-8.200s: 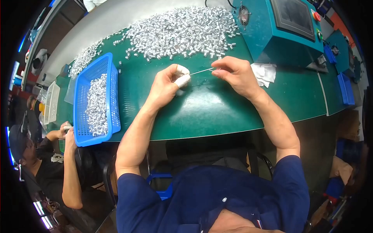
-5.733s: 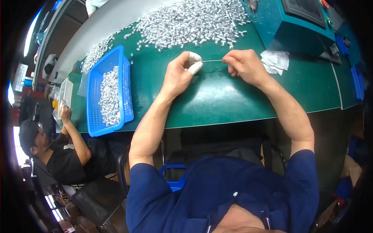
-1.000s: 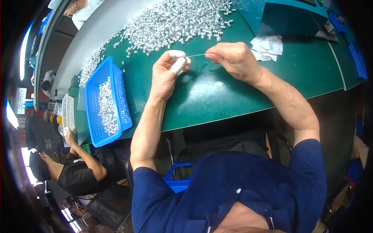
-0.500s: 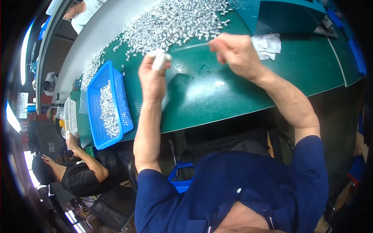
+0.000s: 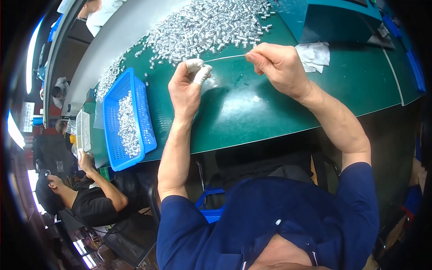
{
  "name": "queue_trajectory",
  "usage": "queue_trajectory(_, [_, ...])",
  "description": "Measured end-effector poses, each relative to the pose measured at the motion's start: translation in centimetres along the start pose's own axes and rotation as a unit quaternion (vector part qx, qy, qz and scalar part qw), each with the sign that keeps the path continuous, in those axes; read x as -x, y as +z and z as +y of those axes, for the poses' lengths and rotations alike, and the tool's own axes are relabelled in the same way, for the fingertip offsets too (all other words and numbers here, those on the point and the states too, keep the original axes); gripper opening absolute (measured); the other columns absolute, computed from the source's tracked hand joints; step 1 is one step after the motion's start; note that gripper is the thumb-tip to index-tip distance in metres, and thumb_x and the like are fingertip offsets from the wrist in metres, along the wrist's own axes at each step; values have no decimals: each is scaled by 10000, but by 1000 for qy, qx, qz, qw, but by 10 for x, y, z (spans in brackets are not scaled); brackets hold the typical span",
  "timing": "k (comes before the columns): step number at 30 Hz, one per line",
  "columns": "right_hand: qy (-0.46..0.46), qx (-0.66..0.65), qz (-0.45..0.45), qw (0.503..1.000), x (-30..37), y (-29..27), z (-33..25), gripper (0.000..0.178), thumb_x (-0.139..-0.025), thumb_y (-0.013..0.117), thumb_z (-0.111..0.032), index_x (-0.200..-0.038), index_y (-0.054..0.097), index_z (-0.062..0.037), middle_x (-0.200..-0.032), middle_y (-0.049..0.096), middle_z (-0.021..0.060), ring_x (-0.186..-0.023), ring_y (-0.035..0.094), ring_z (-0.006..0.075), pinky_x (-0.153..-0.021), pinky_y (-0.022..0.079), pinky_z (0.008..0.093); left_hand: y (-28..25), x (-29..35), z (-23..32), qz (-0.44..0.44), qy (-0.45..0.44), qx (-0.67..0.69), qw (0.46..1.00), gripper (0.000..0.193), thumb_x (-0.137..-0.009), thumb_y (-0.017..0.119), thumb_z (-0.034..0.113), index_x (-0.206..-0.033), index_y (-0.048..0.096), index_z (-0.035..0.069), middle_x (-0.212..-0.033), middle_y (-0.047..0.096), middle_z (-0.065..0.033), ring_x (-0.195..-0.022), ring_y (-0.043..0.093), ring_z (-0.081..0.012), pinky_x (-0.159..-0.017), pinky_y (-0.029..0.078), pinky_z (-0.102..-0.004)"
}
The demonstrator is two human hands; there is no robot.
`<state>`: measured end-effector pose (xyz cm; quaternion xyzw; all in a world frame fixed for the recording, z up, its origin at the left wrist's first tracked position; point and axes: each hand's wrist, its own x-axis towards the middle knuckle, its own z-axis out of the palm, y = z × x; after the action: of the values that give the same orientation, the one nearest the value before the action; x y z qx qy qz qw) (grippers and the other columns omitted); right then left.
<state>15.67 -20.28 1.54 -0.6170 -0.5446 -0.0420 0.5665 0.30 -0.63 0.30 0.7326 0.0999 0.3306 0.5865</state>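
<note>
My left hand (image 5: 186,92) is raised over the green table, its thumb and forefinger wrapped in white coverings and pinched together. Across from it, my right hand (image 5: 283,69) is closed, thumb against bent forefinger. A thin white strand (image 5: 225,57) runs nearly straight between the fingertips of both hands. Whether a small part also sits in my left fingers is hidden. Just beyond the strand lies a large heap of small silvery metal fittings (image 5: 211,29). Left of my left forearm stands a blue plastic basket (image 5: 145,119) holding more such fittings.
A crumpled white cloth (image 5: 315,56) lies right of my right hand, before a teal machine housing (image 5: 337,24). The green table (image 5: 252,117) ends near my body. At the left sit a co-worker in black (image 5: 96,202) and a white basket (image 5: 83,130).
My left hand has moved slightly right and its wrapped fingers have turned into clearer view. My right hand has shifted slightly right and down. The whole view has shifted a little.
</note>
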Motion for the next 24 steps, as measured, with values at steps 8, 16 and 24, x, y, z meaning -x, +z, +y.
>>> queue_trajectory(8, [-58, 20, 7, 998, -1, 2, 0, 158, -951, 663, -99, -853, 674, 24, -649, 617, 64, -543, 570, 123, -488, 438, 250, -6, 0, -10, -2, 4, -58, 998, 190, -868, 734, -15, -1027, 633, 8, -955, 667, -53, -861, 676, -144, -725, 567, -273])
queue_trajectory(16, [-58, 56, -3, 997, 2, 5, 1, 151, -935, 681, -104, -837, 680, 11, -640, 611, 65, -545, 572, 135, -494, 443, 261, -3, 2, -6, 19, -2, -37, 999, 214, -829, 794, 32, -984, 647, 48, -882, 646, 35, -792, 588, -41, -725, 489, -198])
queue_trajectory(24, [-99, 106, 1, 989, 2, 4, -5, 120, -902, 704, -88, -826, 675, 0, -670, 632, 100, -547, 601, 216, -497, 460, 303, 0, 3, -4, 12, 24, -105, 994, 225, -829, 794, 38, -998, 646, 42, -877, 652, 24, -784, 595, -54, -710, 498, -209])
